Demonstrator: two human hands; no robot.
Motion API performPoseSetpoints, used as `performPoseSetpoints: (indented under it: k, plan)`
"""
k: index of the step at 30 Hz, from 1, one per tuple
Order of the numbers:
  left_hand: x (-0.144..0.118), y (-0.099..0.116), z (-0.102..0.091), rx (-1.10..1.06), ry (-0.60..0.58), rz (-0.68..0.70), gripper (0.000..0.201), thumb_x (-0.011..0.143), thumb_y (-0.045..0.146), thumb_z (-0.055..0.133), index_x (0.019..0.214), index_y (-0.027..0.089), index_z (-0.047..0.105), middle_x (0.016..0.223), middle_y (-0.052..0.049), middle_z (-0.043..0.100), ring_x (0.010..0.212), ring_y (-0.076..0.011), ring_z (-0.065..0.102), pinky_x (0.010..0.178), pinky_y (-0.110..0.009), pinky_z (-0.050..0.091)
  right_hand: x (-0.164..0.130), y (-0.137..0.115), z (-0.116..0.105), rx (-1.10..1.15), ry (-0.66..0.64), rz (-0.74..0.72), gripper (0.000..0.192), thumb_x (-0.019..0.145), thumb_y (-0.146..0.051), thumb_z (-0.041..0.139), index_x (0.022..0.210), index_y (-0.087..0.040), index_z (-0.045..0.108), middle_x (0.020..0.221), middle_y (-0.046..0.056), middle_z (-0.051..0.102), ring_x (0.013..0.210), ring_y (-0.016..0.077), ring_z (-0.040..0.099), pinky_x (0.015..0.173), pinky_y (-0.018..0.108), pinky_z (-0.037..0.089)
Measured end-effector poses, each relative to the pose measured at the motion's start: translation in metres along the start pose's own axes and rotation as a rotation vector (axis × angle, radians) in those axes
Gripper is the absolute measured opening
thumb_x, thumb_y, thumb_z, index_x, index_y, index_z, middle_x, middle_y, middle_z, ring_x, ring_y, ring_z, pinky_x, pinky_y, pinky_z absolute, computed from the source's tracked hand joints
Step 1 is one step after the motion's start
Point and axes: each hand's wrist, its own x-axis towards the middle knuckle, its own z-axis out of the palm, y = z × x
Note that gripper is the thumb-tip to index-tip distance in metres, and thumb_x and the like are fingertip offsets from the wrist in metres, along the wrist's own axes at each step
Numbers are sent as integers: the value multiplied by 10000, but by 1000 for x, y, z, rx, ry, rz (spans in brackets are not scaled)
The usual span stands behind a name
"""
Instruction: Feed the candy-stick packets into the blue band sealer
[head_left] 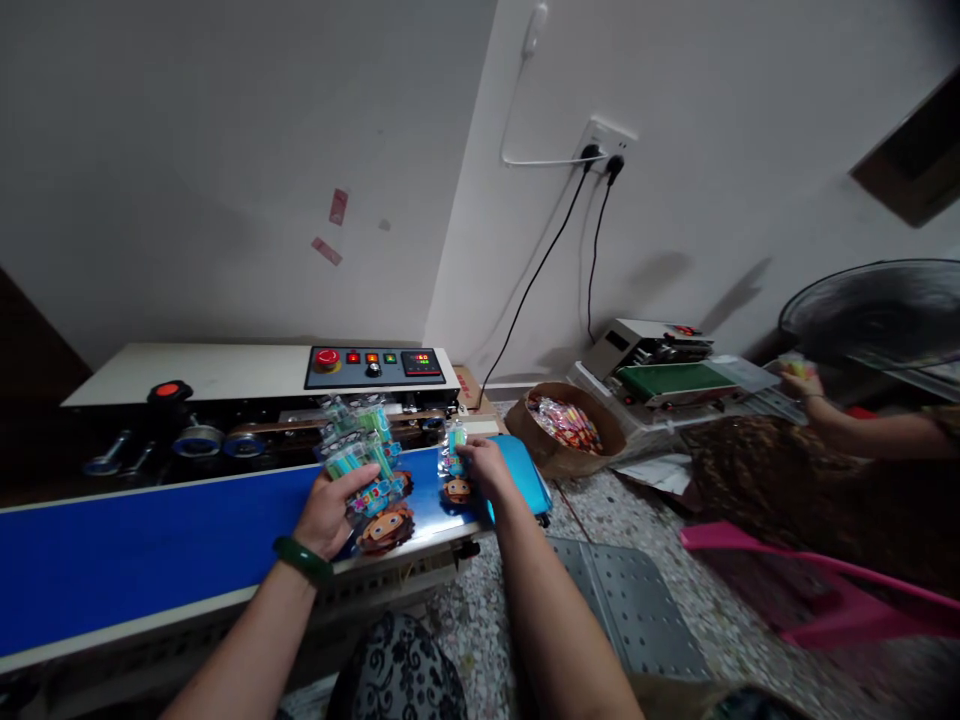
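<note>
Bare grey walls meet in a corner above a band sealer whose blue conveyor belt runs under both hands. On that belt the left hand is closed over a fanned stack of clear packets, thumb on top, fingers beneath. Just right of that grip, the right hand pinches a single packet by its upper part, standing it on the belt.

I'd judge the packets light, crinkly and slick — film that slides against film, so the stack wants pressure across its middle, while a lone packet is best taken near the top edge. Each carries a cartoon face on its lower half; no lettering is legible. The sealer's small red display digits are too blurred to read.
</note>
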Motion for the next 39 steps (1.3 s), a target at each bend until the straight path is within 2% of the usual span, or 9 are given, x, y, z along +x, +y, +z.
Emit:
performPoseSetpoints:
  k: [3, 6, 9, 11, 16, 21, 28, 34, 39]
  plan:
    - [-2, -1, 3, -10, -4, -3, 316, 548, 121, 720, 852, 108, 634, 738, -73, 701, 661, -242, 656, 673, -391, 539, 3, -3, 12, -24, -25, 34, 205, 499, -246, 703, 526, -133, 534, 398, -42, 477, 336, 69, 396, 341, 184, 310]
    - [-4, -3, 5, -1, -21, 3, 386, 551, 140, 722, 925, 122, 630, 770, -75, 704, 677, -243, 656, 661, -375, 537, -10, -13, 24, -5, -35, -28, 267, 567, -344, 684, 710, -135, 598, 586, 7, 596, 503, 108, 533, 433, 193, 406]
    - [-4, -7, 8, 28, -52, 4, 406, 539, 159, 732, 931, 119, 632, 805, -87, 701, 695, -242, 654, 679, -372, 527, -36, -24, 36, 67, -283, -107, 347, 648, -393, 638, 927, -188, 614, 859, 37, 647, 783, 159, 591, 608, 240, 481]
    - [-5, -10, 10, 45, -63, 6, 393, 529, 159, 738, 907, 119, 639, 802, -79, 700, 686, -229, 652, 679, -358, 524, -51, -28, 46, 81, -395, -130, 320, 665, -386, 633, 925, -199, 637, 896, 30, 650, 838, 173, 582, 683, 269, 481]
    - [-6, -15, 15, 54, -37, 31, 347, 529, 145, 734, 862, 130, 641, 781, -53, 701, 672, -213, 648, 665, -342, 521, -66, -21, 64, 95, -192, -199, 254, 707, -380, 598, 848, -187, 684, 895, 28, 663, 858, 191, 578, 760, 294, 458]
    - [-5, -15, 16, 10, -16, 28, 336, 555, 151, 718, 880, 129, 635, 772, -57, 702, 683, -226, 651, 682, -375, 522, -67, -15, 60, 188, -32, -202, 265, 719, -373, 593, 890, -184, 667, 926, 27, 656, 873, 185, 574, 784, 292, 454]
    - [-5, -16, 17, -2, 20, -18, 325, 536, 137, 720, 848, 111, 636, 764, -72, 703, 669, -236, 654, 666, -382, 531, -69, -19, 56, 355, -189, -92, 350, 659, -320, 655, 975, -207, 558, 881, 24, 649, 722, 154, 600, 602, 244, 481]
    - [-3, -9, 10, -1, 110, -26, 277, 511, 130, 733, 764, 102, 623, 632, -45, 685, 544, -199, 634, 580, -351, 539, -43, -18, 19, 246, 79, -38, 290, 585, -305, 661, 806, -183, 518, 633, -24, 605, 510, 102, 540, 461, 189, 407]
    - [-1, -3, 2, -16, 107, 15, 255, 514, 117, 731, 746, 108, 626, 635, -35, 682, 545, -178, 629, 571, -315, 540, -19, -12, -8, 20, 26, 191, 160, 518, -204, 644, 534, -162, 490, 386, -58, 450, 322, 60, 371, 338, 181, 272]
